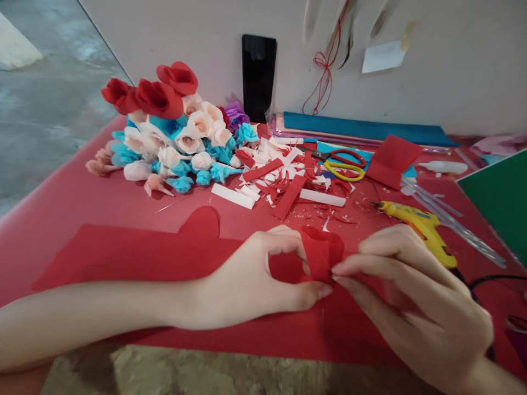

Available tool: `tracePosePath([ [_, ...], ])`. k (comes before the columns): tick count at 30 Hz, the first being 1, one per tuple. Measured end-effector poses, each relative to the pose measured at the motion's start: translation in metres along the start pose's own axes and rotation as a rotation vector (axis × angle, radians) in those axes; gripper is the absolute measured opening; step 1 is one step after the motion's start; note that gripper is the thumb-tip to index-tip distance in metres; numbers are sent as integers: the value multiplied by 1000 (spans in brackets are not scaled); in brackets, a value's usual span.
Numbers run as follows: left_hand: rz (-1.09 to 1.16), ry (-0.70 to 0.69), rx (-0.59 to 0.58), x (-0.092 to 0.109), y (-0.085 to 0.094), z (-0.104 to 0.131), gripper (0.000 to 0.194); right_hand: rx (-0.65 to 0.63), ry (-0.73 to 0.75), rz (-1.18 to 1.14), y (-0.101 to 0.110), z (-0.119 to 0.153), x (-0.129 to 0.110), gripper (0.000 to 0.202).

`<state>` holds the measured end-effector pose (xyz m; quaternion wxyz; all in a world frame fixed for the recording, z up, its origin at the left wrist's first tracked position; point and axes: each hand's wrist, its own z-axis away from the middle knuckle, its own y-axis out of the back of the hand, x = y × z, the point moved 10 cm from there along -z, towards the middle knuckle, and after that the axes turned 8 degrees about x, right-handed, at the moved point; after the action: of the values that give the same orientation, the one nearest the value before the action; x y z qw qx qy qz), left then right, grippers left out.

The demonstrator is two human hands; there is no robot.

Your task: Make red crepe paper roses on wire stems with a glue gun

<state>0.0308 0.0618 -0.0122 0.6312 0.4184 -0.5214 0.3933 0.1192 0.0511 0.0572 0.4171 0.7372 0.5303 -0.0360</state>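
A partly formed red crepe-paper flower (323, 252) is held just above the red table by both hands. My left hand (267, 274) grips it from the left, with the thumb under its base and the fingers behind it. From the right, my right hand (415, 296) pinches its lower edge between thumb and forefinger. Under my left forearm lies a long red crepe-paper sheet (135, 255), with a rounded red petal piece (201, 222) at its far edge. My left fingertips are partly hidden behind the flower.
Finished paper flowers (173, 137) are heaped at back left. Paper scraps (284, 175) and scissors (343, 167) lie mid-table. A yellow glue gun (420, 225), clear glue sticks (457, 225) and folded red paper (393, 162) lie right. A black phone (259, 77) leans on the wall.
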Motion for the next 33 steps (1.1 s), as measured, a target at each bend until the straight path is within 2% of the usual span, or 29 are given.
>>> tracePosePath([
  [6,-33,35,1,-4,-1,-3,15,8,4,55,-4,5,0,14],
  [13,30,16,52,-3,5,-3,9,106,-5,55,18,-2,1,19],
  [17,49,1,63,-4,6,-4,10,84,56,86,17,-5,-2,21],
  [21,90,-12,57,-1,7,-4,11,44,34,122,12,-5,2,29],
  [27,83,-3,54,0,7,-3,14,36,15,72,14,-7,-1,14],
  [31,98,8,63,-3,7,-2,13,-34,15,-68,18,-7,-6,11],
  [33,98,6,65,-3,7,-2,12,-19,3,-69,22,-6,-3,12],
])
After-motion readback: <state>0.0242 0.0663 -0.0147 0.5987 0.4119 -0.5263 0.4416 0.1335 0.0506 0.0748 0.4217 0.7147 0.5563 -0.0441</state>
